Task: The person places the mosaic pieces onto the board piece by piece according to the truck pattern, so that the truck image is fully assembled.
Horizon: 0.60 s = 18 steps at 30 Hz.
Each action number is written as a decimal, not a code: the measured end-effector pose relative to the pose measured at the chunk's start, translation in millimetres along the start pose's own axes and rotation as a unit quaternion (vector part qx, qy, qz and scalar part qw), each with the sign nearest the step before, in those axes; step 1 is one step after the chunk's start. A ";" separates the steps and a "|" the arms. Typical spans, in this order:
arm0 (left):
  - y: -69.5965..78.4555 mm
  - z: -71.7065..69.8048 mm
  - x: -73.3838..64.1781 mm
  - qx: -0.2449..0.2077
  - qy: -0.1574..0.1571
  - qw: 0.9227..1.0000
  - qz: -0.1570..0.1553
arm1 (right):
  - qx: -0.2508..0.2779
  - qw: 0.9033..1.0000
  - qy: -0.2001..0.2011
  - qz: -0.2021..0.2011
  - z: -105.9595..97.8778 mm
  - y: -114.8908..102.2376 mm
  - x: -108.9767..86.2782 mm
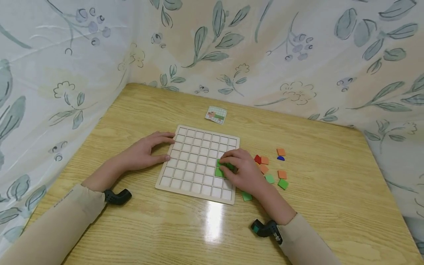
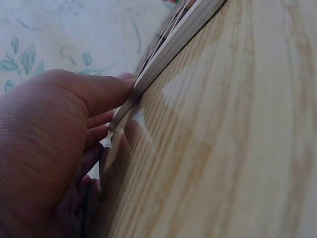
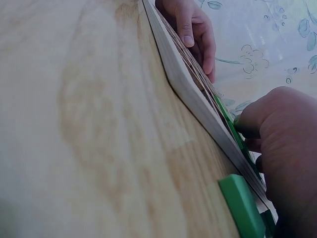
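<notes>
A square wooden board with a grid of square cells lies on the table. At its left edge, my left hand rests with thumb and fingers spread, the thumb touching the rim in the left wrist view. Over the board's right side, my right hand has its fingers bent down, and thumb and fingertips pinch a green tile. Just below that one, another green tile sits in a cell. More green shows under the palm, partly hidden. In the right wrist view, the thumb meets green tiles along the board.
Right of the board lie loose pieces: several orange tiles, a red piece, a blue half-round piece, a light green piece and green tiles. A small picture card lies behind the board. Patterned cloth hangs behind the table.
</notes>
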<state>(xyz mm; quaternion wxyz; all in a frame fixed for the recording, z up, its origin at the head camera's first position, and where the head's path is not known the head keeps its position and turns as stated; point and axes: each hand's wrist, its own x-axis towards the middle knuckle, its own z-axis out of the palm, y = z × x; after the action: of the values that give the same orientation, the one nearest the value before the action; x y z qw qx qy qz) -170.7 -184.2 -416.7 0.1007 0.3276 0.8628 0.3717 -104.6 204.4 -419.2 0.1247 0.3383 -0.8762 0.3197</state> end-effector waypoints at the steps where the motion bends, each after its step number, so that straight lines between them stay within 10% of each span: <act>1: 0.2 0.0 -0.1 0.000 0.000 1.000 0.002 | -0.001 1.000 -0.001 0.001 -0.2 -0.1 -0.1; 18: -2.5 0.6 -0.7 0.004 0.000 1.000 0.007 | -0.015 1.000 0.023 -0.006 -5.6 -1.1 -7.0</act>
<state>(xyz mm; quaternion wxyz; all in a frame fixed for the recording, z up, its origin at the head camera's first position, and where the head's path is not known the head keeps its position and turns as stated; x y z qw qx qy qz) -171.1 -185.7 -418.9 0.0966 0.3338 0.8620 0.3691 -98.6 210.9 -417.4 0.1517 0.3342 -0.8757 0.3139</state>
